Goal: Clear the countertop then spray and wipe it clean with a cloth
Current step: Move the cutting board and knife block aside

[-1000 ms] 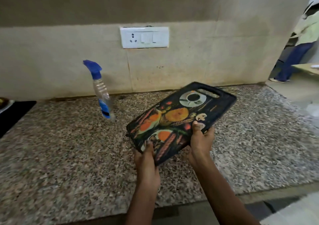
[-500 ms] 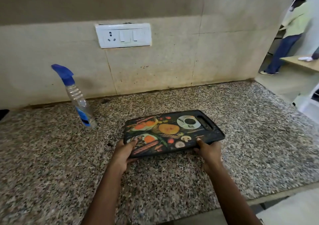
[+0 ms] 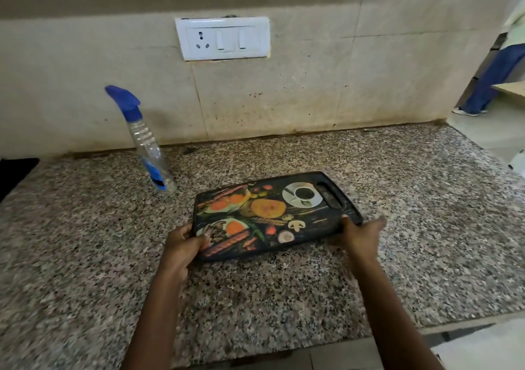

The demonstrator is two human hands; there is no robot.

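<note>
A black cutting board (image 3: 272, 213) printed with food pictures lies nearly flat on the speckled granite countertop (image 3: 85, 256), its handle slot at the right end. My left hand (image 3: 181, 244) grips its near left corner, thumb on top. My right hand (image 3: 360, 236) holds the near right corner by the handle end. A clear spray bottle (image 3: 147, 148) with a blue trigger head stands upright to the left of the board, near the wall. No cloth is in view.
A white socket and switch plate (image 3: 223, 38) sits on the stained tiled wall. A black object (image 3: 14, 171) lies at the far left edge. The countertop ends on the right, where a person's legs (image 3: 494, 80) stand beyond.
The board was tilted up in both hands a second ago; it has come down flat onto the countertop. My hands have spread to its two near corners.
</note>
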